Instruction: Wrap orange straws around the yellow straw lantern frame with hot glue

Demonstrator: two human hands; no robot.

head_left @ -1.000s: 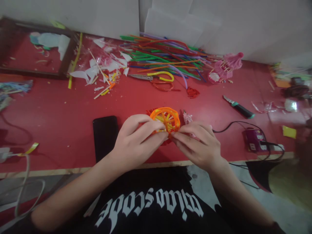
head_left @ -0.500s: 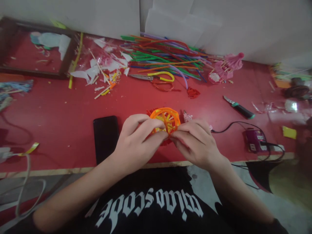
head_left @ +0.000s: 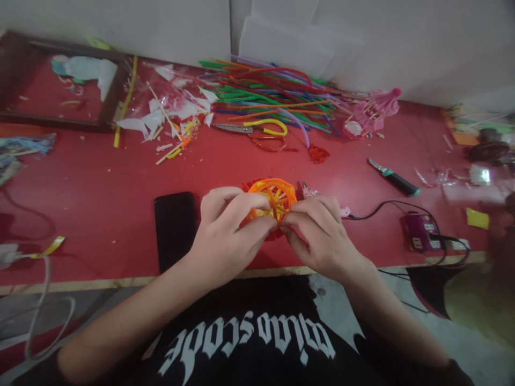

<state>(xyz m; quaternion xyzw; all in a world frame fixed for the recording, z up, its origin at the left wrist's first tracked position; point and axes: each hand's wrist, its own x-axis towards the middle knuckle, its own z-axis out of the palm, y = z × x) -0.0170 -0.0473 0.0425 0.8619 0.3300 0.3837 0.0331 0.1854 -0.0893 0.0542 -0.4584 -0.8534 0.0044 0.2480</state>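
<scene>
Between my hands is a small round basket-like piece (head_left: pixel 277 187), made of orange, yellow and red pipe cleaners, with an orange rim and yellow spokes inside. My left hand (head_left: pixel 231 230) is closed on its left and near side, thumb and fingers pinching the rim. From the other side my right hand (head_left: pixel 322 230) pinches the near right part of the rim, its fingertips almost meeting those of the left. The fingers cover the near edge of the piece. Just behind my right hand lies a pink object with a metal tip (head_left: pixel 309 191), partly hidden.
A black phone (head_left: pixel 175 230) lies left of my hands. Scissors (head_left: pixel 251 127), a heap of pipe cleaners (head_left: pixel 273 94) and paper scraps (head_left: pixel 153 118) are farther back. On the right are a utility knife (head_left: pixel 394 177) and a purple box with cables (head_left: pixel 420 230).
Both hands keep their pinch on the basket-like piece. My right fingers have shifted very slightly to the left; otherwise hardly anything differs.
</scene>
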